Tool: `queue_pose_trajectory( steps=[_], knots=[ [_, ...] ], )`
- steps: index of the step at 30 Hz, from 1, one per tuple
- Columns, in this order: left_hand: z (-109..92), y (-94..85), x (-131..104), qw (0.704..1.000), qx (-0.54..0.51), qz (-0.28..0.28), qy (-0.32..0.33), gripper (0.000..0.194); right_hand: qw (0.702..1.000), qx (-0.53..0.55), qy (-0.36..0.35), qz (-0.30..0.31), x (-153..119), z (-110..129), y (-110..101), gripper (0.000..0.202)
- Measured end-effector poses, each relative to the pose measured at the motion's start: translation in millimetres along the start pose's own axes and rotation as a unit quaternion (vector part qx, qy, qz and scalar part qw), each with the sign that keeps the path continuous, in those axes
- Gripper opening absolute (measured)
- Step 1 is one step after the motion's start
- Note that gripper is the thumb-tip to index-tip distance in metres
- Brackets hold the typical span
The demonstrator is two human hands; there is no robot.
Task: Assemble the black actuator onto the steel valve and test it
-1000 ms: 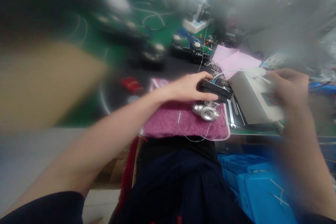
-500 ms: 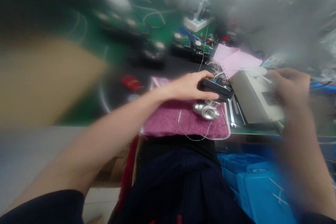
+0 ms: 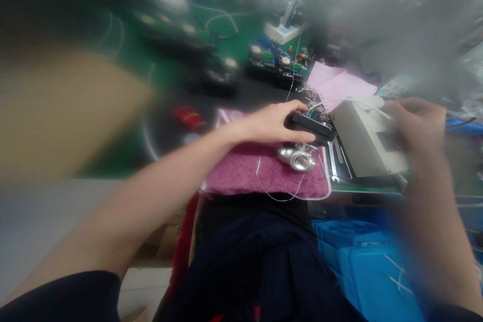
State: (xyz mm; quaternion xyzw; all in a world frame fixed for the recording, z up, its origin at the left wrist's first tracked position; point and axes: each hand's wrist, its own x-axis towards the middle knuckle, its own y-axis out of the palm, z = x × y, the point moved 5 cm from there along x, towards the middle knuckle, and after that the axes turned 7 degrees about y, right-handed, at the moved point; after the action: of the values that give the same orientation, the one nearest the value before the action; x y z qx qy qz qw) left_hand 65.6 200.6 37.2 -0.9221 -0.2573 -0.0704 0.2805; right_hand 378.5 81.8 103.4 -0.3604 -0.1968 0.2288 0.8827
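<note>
My left hand grips a black housing from its left side, thumb along the near face and fingers over the far edge. Under the housing sits a silver metal valve body, its round opening turned toward me, resting on a purple towel. A white cable arcs from the housing across to my right hand, whose closed fingers pinch its end above a pale box. The right fingertips are blurred.
A wrench lies between the towel and the pale box. Behind are metal pins, pink papers, circuit assemblies and a white power strip. Thin wire loops over the towel's front edge. Blue bins stand below right.
Both hands, the housing and the valve stay practically where they were. A small red light among the parts at the back no longer shows.
</note>
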Motion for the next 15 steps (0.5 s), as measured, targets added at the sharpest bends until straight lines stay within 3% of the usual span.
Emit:
queue_pose_trajectory(
  steps=[15],
  knots=[
    [1.3,0.6,0.0,1.000,0.001,0.001,0.003,0.076,1.000,-0.003,-0.011,0.005,3.2,-2.4,-1.5,0.031]
  ],
)
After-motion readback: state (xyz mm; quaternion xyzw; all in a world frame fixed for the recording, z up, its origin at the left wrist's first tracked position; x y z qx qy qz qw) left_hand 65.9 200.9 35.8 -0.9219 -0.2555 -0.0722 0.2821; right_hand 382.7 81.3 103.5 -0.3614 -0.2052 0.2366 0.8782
